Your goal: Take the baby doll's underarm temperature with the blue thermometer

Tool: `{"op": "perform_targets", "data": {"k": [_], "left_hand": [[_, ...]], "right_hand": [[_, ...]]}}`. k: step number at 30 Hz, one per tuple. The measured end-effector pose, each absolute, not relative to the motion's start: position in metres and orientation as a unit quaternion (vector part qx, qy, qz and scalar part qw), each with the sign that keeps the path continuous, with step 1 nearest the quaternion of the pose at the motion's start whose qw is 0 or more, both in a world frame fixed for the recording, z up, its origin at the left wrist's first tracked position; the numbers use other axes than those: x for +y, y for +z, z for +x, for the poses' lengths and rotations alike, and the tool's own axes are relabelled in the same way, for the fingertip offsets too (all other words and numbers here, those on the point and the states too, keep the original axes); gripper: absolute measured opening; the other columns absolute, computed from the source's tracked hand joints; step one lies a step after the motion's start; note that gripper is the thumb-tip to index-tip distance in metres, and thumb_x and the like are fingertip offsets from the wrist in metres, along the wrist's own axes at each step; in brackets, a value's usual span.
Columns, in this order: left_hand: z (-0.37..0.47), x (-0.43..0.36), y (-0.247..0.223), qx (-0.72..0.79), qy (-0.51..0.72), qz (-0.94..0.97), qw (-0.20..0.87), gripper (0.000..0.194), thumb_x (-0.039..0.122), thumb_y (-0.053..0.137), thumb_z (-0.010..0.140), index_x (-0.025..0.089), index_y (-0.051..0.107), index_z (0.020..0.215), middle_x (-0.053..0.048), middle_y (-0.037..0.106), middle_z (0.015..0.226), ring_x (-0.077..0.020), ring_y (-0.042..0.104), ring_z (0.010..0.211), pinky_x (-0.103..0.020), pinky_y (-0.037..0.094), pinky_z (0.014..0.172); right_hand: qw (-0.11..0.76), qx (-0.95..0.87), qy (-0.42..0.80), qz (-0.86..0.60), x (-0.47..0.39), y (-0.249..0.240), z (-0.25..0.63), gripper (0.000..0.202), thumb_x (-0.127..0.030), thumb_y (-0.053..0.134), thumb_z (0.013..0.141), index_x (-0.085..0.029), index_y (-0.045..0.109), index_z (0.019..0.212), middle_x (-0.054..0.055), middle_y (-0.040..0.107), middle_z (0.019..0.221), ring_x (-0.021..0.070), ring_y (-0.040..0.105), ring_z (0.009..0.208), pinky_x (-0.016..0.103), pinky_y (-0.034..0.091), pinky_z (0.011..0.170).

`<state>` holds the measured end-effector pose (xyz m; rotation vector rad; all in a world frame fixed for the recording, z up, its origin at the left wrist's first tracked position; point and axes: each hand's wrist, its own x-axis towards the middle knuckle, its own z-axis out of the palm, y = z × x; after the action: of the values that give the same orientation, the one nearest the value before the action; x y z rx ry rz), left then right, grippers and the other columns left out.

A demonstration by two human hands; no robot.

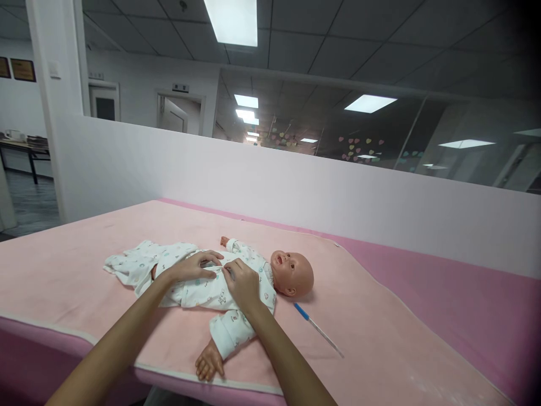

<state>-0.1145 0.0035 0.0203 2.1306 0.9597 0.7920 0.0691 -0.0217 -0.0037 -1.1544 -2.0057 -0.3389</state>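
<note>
A bald, tan plastic baby doll point(292, 274) lies on its back on a worktop point(84, 282) spread with a pale pink, white-edged mat point(380, 332), its head toward the right. It wears a white long-sleeved cotton top point(205, 293) with small coloured prints and matching white printed trousers point(133, 265).

The left hand point(192, 267) is over the middle of the top, half open: its fingers curve forward, a gap parts them from the thumb, and the tips reach the cloth. Just beside it, nearer the doll's head, the right hand point(244, 282) rests on the chest, narrow, fingers bent down and thumb close to the forefinger at the cloth; whether it pinches the fabric cannot be told.

A slim clear stick with a blue end point(319, 330) lies on the mat near the head.
</note>
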Motion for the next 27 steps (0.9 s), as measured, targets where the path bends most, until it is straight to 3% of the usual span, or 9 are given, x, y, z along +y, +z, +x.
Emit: {"op": "perform_targets", "data": {"k": [18, 27], "left_hand": [[-0.1097, 0.0004, 0.0203, 0.408, 0.326, 0.804, 0.283, 0.023, 0.032, 0.058, 0.066, 0.023, 0.071, 0.083, -0.003, 0.057, 0.121, -0.0254, 0.054, 0.103, -0.030, 0.045, 0.085], [-0.1109, 0.0056, 0.0178, 0.403, 0.332, 0.786, 0.332, 0.022, 0.031, 0.061, 0.065, 0.020, 0.070, 0.081, -0.006, 0.054, 0.123, -0.0262, 0.053, 0.107, -0.033, 0.043, 0.088]], "right_hand": [[0.367, -0.785, -0.156, -0.474, -0.0225, -0.0021, 0.0681, 0.014, -0.026, 0.048, 0.085, -0.022, 0.060, 0.079, -0.002, 0.060, 0.076, 0.0086, 0.055, 0.066, 0.021, 0.030, 0.054], [0.373, -0.781, -0.151, -0.478, -0.0228, -0.0021, 0.0679, 0.013, -0.026, 0.049, 0.084, -0.023, 0.060, 0.079, -0.002, 0.061, 0.076, 0.0092, 0.055, 0.065, 0.021, 0.028, 0.053]]}}
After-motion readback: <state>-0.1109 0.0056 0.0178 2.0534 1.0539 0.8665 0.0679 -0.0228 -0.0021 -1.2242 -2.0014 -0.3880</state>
